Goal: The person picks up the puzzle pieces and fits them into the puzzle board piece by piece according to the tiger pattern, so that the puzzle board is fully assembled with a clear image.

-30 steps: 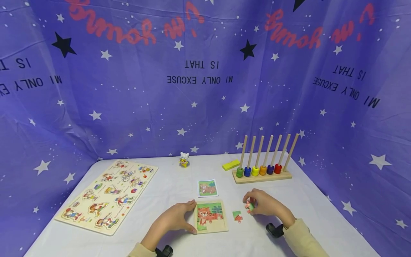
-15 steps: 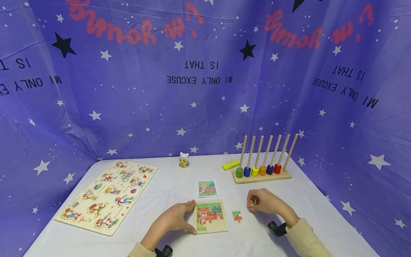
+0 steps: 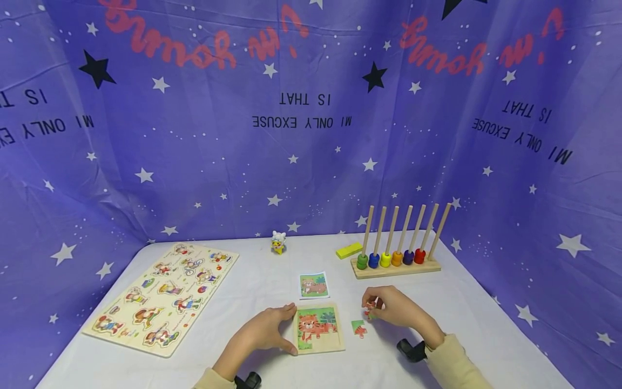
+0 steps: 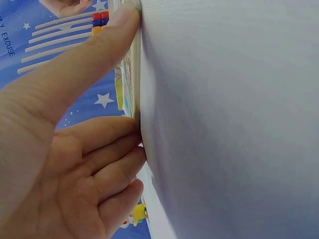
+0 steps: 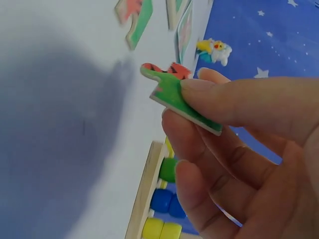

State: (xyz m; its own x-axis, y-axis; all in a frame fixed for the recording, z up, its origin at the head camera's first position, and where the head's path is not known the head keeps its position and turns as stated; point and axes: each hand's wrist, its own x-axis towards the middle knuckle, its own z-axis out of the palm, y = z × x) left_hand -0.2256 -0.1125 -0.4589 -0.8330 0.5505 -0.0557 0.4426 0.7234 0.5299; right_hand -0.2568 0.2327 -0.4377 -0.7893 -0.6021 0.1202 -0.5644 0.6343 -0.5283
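A small wooden tiger puzzle frame (image 3: 318,327) lies on the white table (image 3: 262,281) in front of me. My left hand (image 3: 264,330) rests against its left edge, thumb and fingers (image 4: 107,149) pressed to the frame's side (image 4: 135,74). My right hand (image 3: 389,308) is raised just right of the frame and pinches a green and orange puzzle piece (image 5: 179,94) between thumb and fingers. Another loose piece (image 3: 359,327) lies on the table between the frame and my right hand, and shows in the right wrist view as loose piece (image 5: 134,20).
A reference picture card (image 3: 313,284) lies behind the frame. A large peg puzzle board (image 3: 162,294) sits at the left. A wooden rod rack with coloured beads (image 3: 396,256), a yellow block (image 3: 350,249) and a small duck figure (image 3: 278,242) stand at the back. Purple star cloth (image 3: 311,119) surrounds the table.
My right hand has lifted the piece off the table and drifted left toward the frame. My left hand has stayed in place.
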